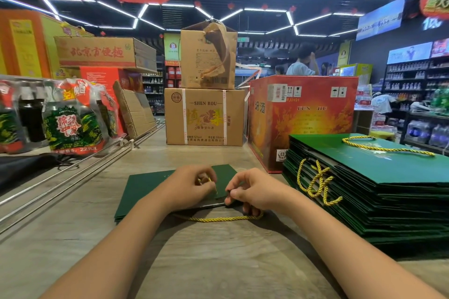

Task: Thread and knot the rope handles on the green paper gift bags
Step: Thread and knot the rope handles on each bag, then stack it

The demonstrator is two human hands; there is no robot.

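Note:
A flat green paper gift bag (141,192) lies on the wooden counter in front of me. My left hand (189,187) rests on the bag with its fingers curled, pinching a yellow rope end near the bag's top edge. Beside it, my right hand (252,192) pinches the bag's near edge between thumb and fingers. A length of yellow twisted rope (218,219) runs along the counter below both hands and passes under the right hand. To the right stands a tall stack of green bags (379,201) with yellow rope handles (315,184).
Cardboard boxes (205,116) stand behind the bag, a red carton (301,119) at the right behind the stack. Wrapped bottle packs (73,119) and metal rails (73,177) lie to the left. A person (302,65) stands far back among shop shelves.

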